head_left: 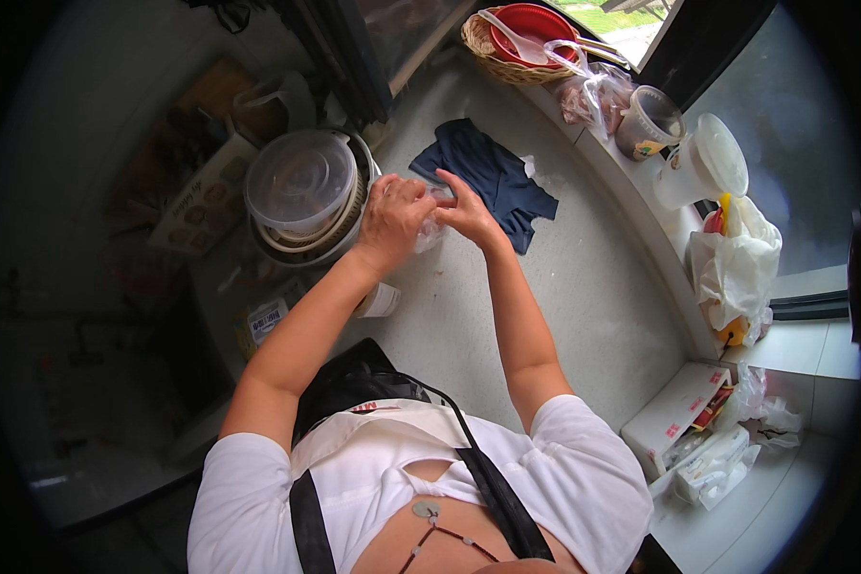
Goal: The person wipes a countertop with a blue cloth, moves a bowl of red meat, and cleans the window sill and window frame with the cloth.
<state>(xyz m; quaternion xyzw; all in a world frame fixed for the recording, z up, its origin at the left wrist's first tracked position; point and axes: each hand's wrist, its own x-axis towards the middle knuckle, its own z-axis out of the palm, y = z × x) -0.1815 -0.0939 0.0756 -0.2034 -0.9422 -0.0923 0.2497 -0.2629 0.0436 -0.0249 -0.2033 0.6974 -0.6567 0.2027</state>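
Observation:
Both of my hands meet above the grey worktop [450, 316], around a crumpled piece of clear plastic [430, 234]. It looks like a thin plastic bag, but its exact shape is partly hidden by the fingers. My left hand [389, 225] is closed over its left side, fingers bent. At its right side, my right hand [469, 215] grips with thumb and fingers curved around it. Just beyond the hands a dark blue cloth [497, 182] lies spread and wrinkled. Below my left wrist stands a small white cylindrical thing [383, 300], partly covered by the forearm.
Stacked basins with a clear lid [299, 180] stand left of my hands. Along the right ledge sit a wicker basket [481, 59] with a red bowl, a bagged item [593, 100], plastic tubs [649, 124] and a white bag [737, 258]. A white box [674, 411] lies near right.

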